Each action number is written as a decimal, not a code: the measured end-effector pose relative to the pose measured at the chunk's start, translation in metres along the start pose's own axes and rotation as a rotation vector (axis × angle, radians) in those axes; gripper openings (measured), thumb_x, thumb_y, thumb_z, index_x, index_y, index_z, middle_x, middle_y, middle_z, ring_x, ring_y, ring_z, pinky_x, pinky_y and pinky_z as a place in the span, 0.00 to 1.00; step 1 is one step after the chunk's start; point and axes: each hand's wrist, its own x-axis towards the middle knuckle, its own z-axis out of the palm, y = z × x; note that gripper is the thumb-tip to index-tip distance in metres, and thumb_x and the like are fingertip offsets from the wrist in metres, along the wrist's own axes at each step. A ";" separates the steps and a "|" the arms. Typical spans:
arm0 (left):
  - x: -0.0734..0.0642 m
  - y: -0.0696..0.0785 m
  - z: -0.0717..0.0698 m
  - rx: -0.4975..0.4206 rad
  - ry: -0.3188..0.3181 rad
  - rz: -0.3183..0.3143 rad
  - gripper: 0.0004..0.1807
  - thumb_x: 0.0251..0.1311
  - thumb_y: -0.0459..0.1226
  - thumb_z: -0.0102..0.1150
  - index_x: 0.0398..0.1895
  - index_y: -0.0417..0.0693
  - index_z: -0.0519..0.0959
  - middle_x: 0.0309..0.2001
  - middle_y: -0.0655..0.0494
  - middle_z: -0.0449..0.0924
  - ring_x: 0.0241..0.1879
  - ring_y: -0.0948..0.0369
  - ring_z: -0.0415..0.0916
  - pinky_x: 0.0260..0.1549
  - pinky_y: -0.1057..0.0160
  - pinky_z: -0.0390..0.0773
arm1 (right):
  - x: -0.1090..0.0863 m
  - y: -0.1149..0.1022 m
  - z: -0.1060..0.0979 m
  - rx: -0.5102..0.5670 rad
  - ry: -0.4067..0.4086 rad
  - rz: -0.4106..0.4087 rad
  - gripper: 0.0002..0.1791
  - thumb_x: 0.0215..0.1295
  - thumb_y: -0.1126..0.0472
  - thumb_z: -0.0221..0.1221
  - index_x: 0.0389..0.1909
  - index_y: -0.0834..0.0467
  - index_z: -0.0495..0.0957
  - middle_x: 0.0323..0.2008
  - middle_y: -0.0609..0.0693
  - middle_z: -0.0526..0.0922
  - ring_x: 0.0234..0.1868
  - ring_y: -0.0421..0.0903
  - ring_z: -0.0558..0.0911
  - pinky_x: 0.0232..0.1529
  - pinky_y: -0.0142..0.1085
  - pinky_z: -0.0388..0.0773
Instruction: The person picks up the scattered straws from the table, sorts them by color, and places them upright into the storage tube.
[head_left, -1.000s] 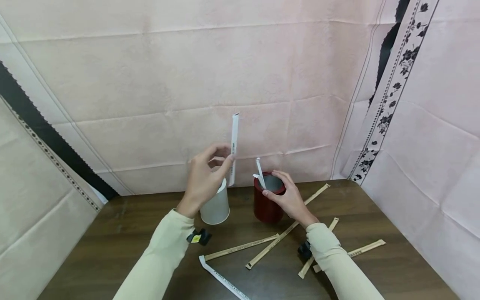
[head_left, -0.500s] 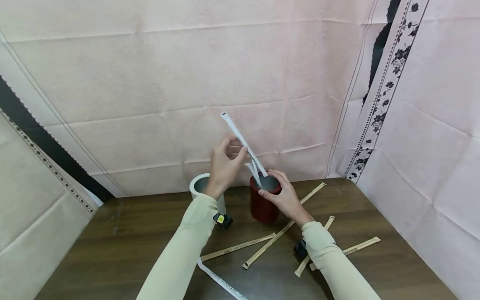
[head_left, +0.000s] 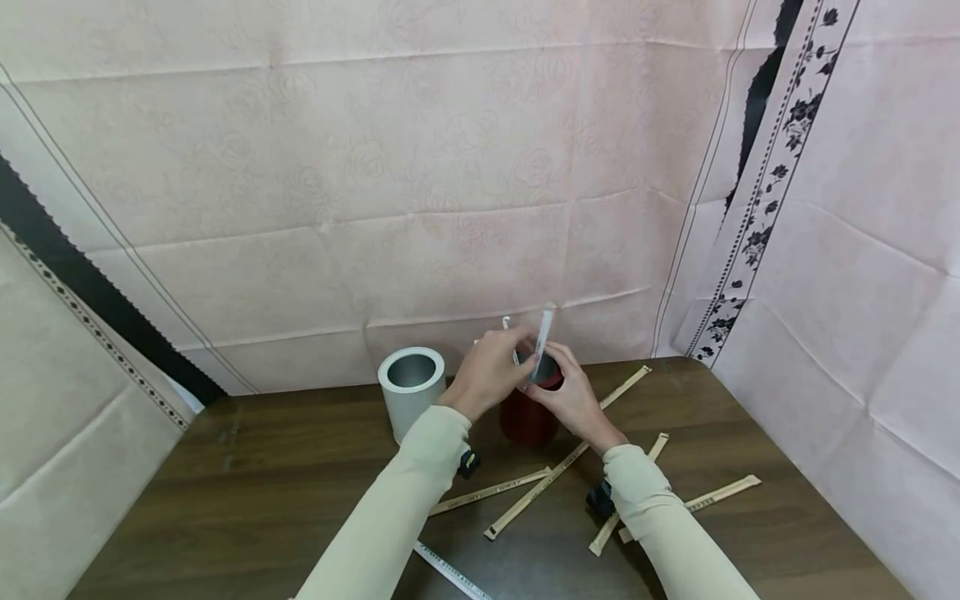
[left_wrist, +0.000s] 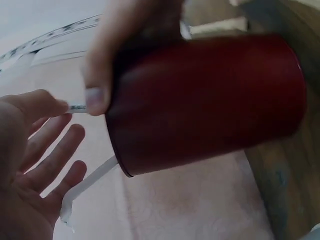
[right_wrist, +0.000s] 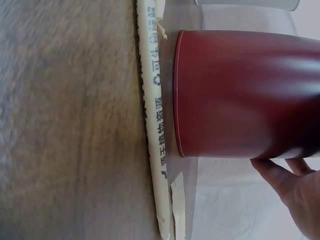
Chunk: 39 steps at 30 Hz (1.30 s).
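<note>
My left hand (head_left: 491, 371) pinches a white paper-wrapped straw (head_left: 543, 332) between thumb and fingers, its lower part over the mouth of a dark red cup (head_left: 528, 423). In the left wrist view only a short printed piece of that straw (left_wrist: 77, 108) shows beside the fingertips. My right hand (head_left: 576, 402) holds the red cup near its rim, fingers and thumb around it. Another white wrapped straw (left_wrist: 90, 181) leans out of the cup, bent at its top. The inside of the cup is mostly hidden by my hands.
A white cup (head_left: 393, 402) stands left of the red one. Several tan wrapped straws (head_left: 525, 503) lie on the brown wooden table (head_left: 225, 500), some crossing, some partly under my right forearm. One white wrapped straw (head_left: 452, 572) lies near the front. Pale cloth (head_left: 450, 167) hangs behind.
My left hand has moved right and down from above the white cup to the red cup's mouth, bringing the white straw along. My right hand has stayed on the red cup.
</note>
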 end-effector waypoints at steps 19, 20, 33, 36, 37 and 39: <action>-0.091 0.001 -0.083 0.278 -0.125 0.195 0.10 0.71 0.37 0.64 0.52 0.51 0.87 0.50 0.60 0.87 0.51 0.60 0.84 0.53 0.56 0.83 | 0.000 -0.004 0.005 -0.019 0.007 -0.031 0.41 0.62 0.54 0.76 0.74 0.59 0.71 0.74 0.54 0.68 0.69 0.54 0.72 0.68 0.54 0.70; -0.101 -0.003 -0.089 0.267 -0.155 0.165 0.09 0.71 0.37 0.64 0.52 0.51 0.86 0.50 0.61 0.86 0.51 0.61 0.84 0.53 0.56 0.83 | 0.000 -0.004 0.004 -0.023 0.009 -0.033 0.41 0.62 0.55 0.76 0.74 0.59 0.71 0.74 0.54 0.69 0.69 0.54 0.72 0.69 0.54 0.69; -0.255 -0.062 -0.114 -0.353 -0.563 -0.053 0.03 0.72 0.37 0.67 0.45 0.54 0.85 0.39 0.68 0.85 0.37 0.73 0.80 0.35 0.67 0.84 | 0.000 -0.003 0.002 -0.017 0.005 -0.043 0.41 0.63 0.56 0.75 0.74 0.60 0.70 0.75 0.56 0.67 0.69 0.55 0.72 0.67 0.57 0.70; -0.272 -0.066 -0.107 -0.501 -0.655 -0.069 0.07 0.67 0.35 0.71 0.46 0.51 0.86 0.38 0.61 0.86 0.36 0.74 0.80 0.32 0.68 0.84 | 0.002 -0.001 -0.001 -0.021 0.010 -0.047 0.41 0.63 0.57 0.76 0.74 0.61 0.71 0.74 0.56 0.68 0.69 0.55 0.72 0.67 0.56 0.70; -0.275 -0.066 -0.104 -0.504 -0.684 -0.054 0.08 0.66 0.35 0.71 0.46 0.51 0.86 0.39 0.61 0.87 0.37 0.75 0.80 0.32 0.68 0.84 | 0.002 -0.001 -0.001 -0.023 0.010 -0.048 0.41 0.63 0.57 0.76 0.74 0.61 0.71 0.74 0.56 0.68 0.69 0.55 0.72 0.67 0.56 0.70; -0.279 -0.065 -0.097 -0.466 -0.724 -0.013 0.08 0.65 0.34 0.72 0.46 0.51 0.86 0.38 0.62 0.87 0.37 0.77 0.79 0.32 0.70 0.83 | 0.002 0.000 -0.002 -0.026 0.012 -0.046 0.41 0.62 0.57 0.76 0.73 0.62 0.71 0.74 0.56 0.68 0.69 0.55 0.72 0.67 0.55 0.70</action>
